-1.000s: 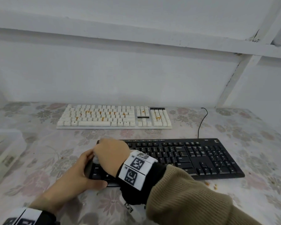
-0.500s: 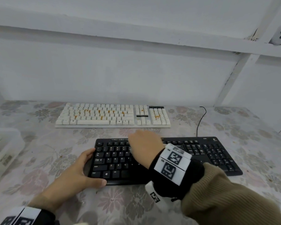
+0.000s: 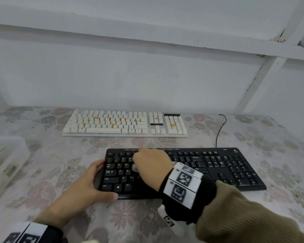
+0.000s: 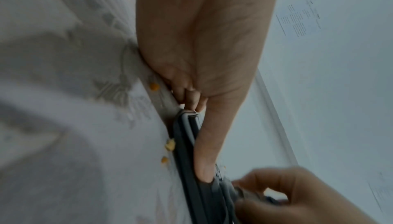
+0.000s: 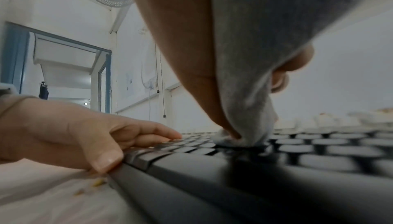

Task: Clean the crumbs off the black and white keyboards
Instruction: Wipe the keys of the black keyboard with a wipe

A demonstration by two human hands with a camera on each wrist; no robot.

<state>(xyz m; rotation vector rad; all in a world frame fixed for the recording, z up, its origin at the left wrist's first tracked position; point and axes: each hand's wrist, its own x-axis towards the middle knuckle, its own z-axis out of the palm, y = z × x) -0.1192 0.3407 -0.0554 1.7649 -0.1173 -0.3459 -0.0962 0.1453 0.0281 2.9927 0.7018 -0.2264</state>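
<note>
The black keyboard [image 3: 218, 169] lies near me on the flowered tablecloth. My left hand [image 3: 93, 181] grips its left end, thumb [image 4: 204, 160] along the front edge and fingers curled over the side. My right hand [image 3: 147, 160] pinches a grey cloth [image 5: 251, 76] and presses its tip onto the upper-left keys; only a bit of the cloth [image 3: 135, 167] shows under the palm in the head view. Farther back lies the white keyboard [image 3: 125, 123], with orange crumbs scattered over its keys. Neither hand is near it.
Loose crumbs [image 4: 170, 144] lie on the cloth beside the black keyboard's left front corner. A translucent plastic box [image 3: 5, 163] stands at the left table edge. The black cable [image 3: 221, 127] runs back toward the wall. A white wall closes off the table's far side.
My right hand with the cloth swept from the black keyboard's left end rightward over the keys, then stayed around the upper-left keys. My left hand kept its grip on the left end.
</note>
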